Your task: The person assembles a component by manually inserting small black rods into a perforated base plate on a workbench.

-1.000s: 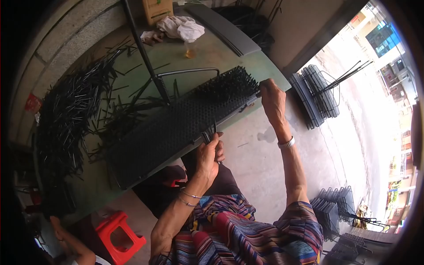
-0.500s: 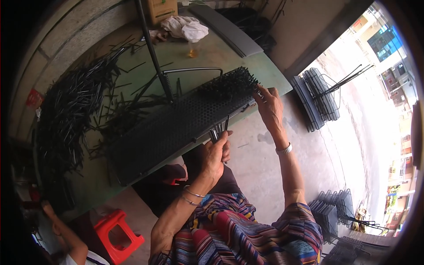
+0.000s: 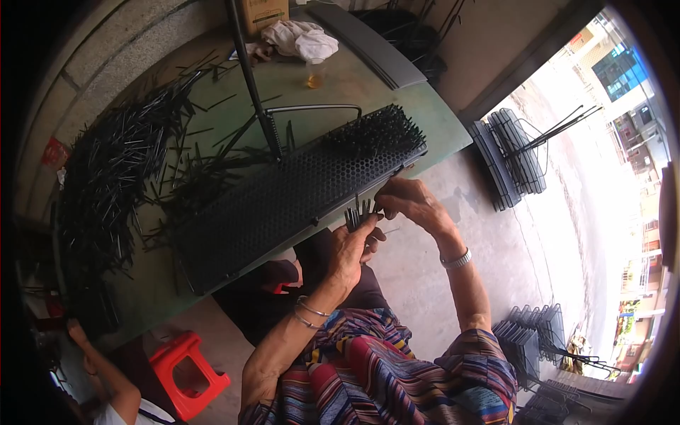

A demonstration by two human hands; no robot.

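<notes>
My left hand (image 3: pixel 349 249) is closed around a bundle of short thin black rods (image 3: pixel 360 212), in front of the table's near edge. Thumb and fingers of my right hand (image 3: pixel 413 202) pinch at the tops of these rods; I cannot tell whether one is between the fingertips. Beyond both hands lies a long black panel (image 3: pixel 273 195) full of small holes, slanting across the table. Many upright black rods (image 3: pixel 375 132) stand packed in its right end; the middle and left holes show none.
Loose black rods (image 3: pixel 113 170) are heaped on the green table (image 3: pixel 297 117) at left. A dark post (image 3: pixel 248 78) rises behind the panel. A cup (image 3: pixel 314 76), white cloth (image 3: pixel 301 42) and grey sheets (image 3: pixel 368 46) lie farther back. A red stool (image 3: pixel 190 375) and another person's arm (image 3: pixel 106 368) are lower left.
My right hand has moved from the panel's right end down and left to the rods in my left hand. The left hand has stayed nearly in place, still holding the bundle.
</notes>
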